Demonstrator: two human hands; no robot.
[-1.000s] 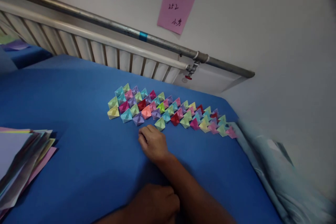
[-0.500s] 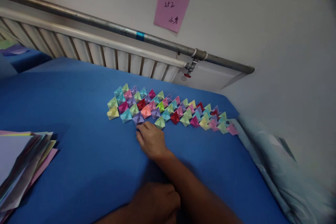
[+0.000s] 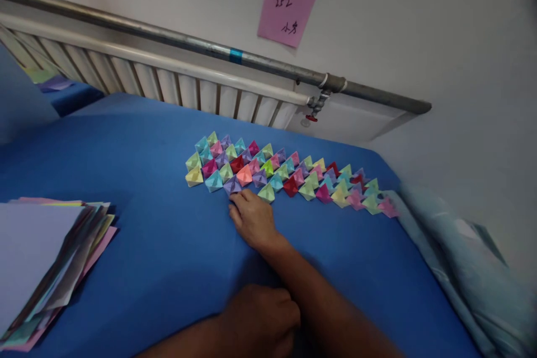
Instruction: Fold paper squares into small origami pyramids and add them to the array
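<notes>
My right hand [image 3: 254, 219], fingers curled, now meets the purple folded paper [image 3: 232, 184] toward the tabletop's [image 3: 159, 235] far edge; left hand [image 3: 260, 319] curled, either's hold unclear.

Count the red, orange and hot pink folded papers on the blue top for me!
Red folded papers: 4
Orange folded paper: 1
Hot pink folded papers: 3
Total that I can see: 8
</notes>
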